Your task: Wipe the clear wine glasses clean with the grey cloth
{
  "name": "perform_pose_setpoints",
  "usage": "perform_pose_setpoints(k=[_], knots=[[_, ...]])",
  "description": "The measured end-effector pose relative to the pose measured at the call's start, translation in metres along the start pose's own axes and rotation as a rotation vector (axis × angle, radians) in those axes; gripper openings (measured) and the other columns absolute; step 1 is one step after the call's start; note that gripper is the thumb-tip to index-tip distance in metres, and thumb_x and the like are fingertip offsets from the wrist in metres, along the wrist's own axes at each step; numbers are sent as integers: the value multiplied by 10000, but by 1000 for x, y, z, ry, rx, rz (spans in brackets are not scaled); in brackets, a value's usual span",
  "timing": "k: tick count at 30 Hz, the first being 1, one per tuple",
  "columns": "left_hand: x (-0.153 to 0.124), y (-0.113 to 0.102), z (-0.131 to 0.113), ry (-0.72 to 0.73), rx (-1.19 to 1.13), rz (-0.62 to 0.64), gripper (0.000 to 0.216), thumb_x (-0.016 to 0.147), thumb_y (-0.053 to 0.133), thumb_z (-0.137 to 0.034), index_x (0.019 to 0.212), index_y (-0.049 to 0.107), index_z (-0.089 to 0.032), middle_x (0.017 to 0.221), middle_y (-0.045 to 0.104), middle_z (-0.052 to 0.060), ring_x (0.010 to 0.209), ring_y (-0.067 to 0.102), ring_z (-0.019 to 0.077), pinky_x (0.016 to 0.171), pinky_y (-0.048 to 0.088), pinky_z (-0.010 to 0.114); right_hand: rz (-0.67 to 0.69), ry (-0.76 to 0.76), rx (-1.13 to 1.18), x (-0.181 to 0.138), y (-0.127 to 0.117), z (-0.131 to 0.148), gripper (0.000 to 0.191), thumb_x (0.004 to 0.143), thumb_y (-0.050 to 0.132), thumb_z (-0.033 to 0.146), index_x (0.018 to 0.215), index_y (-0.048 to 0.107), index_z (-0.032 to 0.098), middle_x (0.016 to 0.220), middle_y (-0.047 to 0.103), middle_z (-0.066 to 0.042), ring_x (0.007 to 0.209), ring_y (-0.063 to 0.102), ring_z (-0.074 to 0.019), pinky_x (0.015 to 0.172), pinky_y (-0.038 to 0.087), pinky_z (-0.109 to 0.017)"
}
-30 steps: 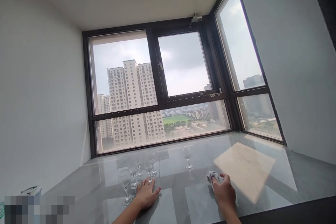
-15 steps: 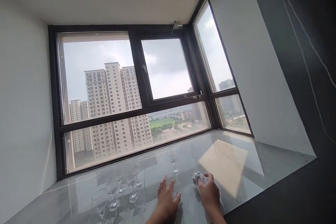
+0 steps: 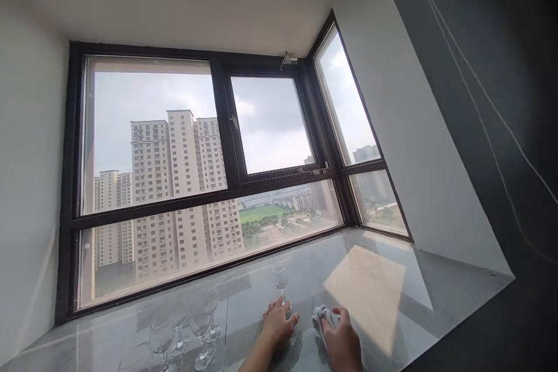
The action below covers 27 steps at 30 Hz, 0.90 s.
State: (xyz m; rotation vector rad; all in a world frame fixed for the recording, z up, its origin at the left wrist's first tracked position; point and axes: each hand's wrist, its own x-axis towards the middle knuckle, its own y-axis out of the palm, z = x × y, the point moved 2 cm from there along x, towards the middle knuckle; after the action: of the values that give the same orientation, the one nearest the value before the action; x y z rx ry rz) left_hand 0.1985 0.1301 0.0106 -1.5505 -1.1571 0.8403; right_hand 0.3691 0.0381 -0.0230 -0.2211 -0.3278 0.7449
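Observation:
A small clear stemmed glass [image 3: 279, 276] stands upright on the glossy sill, its foot partly hidden by my left hand [image 3: 279, 324]. The fingers of that hand are bent and reach the stem and foot, while the thumb stays apart; the hand does not appear closed round the glass. To the right, my right hand [image 3: 342, 337] grips a bunched grey-white cloth [image 3: 321, 318] just above or on the sill. More stemmed glasses, among them a nearer wine glass [image 3: 202, 330], stand upright in a group left of my left hand. The nearest ones are cut off by the lower edge.
The grey, reflective window sill [image 3: 253, 308] runs under a dark-framed window [image 3: 231, 186]. A bright patch of sunlight [image 3: 366, 290] lies right of the cloth. White walls [image 3: 30, 186] close in the sides, and the sill's front edge slants at lower right.
My left hand has moved forward to the foot of the lone glass, its fingers less spread. My right hand keeps hold of the cloth. The view has shifted, putting the glasses lower and further left.

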Motion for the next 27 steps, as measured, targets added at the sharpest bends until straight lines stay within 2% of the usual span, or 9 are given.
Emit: perform_pose_setpoints(k=[4, 8, 13, 16, 19, 22, 24, 27], knots=[[-21, -2, 7, 32, -42, -11, 659, 891, 492, -532, 1484, 547, -249, 1633, 418, 76, 1500, 349, 302, 1245, 271, 470, 13, 24, -35, -5, -9, 8, 230, 852, 565, 384, 1034, 531, 247, 916, 766, -136, 904, 746, -328, 769, 516, -362], [-73, -4, 24, 53, -73, -6, 666, 855, 527, -539, 1456, 587, -259, 1599, 468, 62, 1476, 369, 300, 1237, 291, 434, 60, 53, -44, -11, -20, 18, 286, 856, 529, 417, 1072, 541, 230, 978, 761, -167, 918, 735, -344, 769, 524, -387], [-155, -22, 65, 49, -63, -107, 558, 819, 567, -443, 1327, 700, -254, 1402, 630, 103, 1347, 494, 315, 1172, 356, 433, 114, 64, -21, -13, -23, 19, 361, 848, 498, 475, 1097, 549, 218, 991, 752, -173, 891, 729, -345, 732, 530, -394], [-183, -35, 99, -4, -52, -193, 453, 829, 559, -388, 1208, 768, -253, 1288, 690, 99, 1271, 555, 305, 1125, 393, 410, 98, 33, -2, -12, -21, 16, 430, 794, 518, 511, 1103, 547, 213, 963, 747, -181, 888, 719, -368, 744, 523, -422], [-193, -39, 132, -22, -120, -284, 334, 813, 580, -361, 1016, 825, -257, 1138, 744, 86, 1171, 615, 291, 1050, 447, 370, 73, -2, 15, -10, -17, 10, 464, 755, 514, 552, 1075, 535, 217, 942, 738, -195, 844, 710, -380, 727, 509, -435], [-193, -35, 154, 5, -231, -414, 219, 765, 646, -362, 832, 828, -261, 990, 764, 79, 1051, 664, 285, 951, 495, 343, 69, -12, -14, -7, -12, 4, 438, 780, 457, 556, 1063, 517, 227, 954, 732, -194, 844, 704, -374, 714, 500, -418], [-192, -33, 156, 46, -311, -519, 185, 764, 673, -381, 751, 809, -256, 908, 757, 77, 962, 687, 274, 894, 511, 338, 72, -21, -29, -6, -10, 2, 431, 795, 431, 558, 1066, 508, 232, 954, 731, -189, 840, 701, -370, 712, 498, -416], [-187, -34, 138, 125, -387, -651, 230, 803, 669, -386, 639, 733, -238, 789, 712, 59, 815, 682, 236, 807, 513, 321, 63, -22, -40, -6, -9, 2, 421, 790, 434, 554, 1060, 500, 238, 943, 730, -189, 837, 697, -373, 717, 495, -422]])
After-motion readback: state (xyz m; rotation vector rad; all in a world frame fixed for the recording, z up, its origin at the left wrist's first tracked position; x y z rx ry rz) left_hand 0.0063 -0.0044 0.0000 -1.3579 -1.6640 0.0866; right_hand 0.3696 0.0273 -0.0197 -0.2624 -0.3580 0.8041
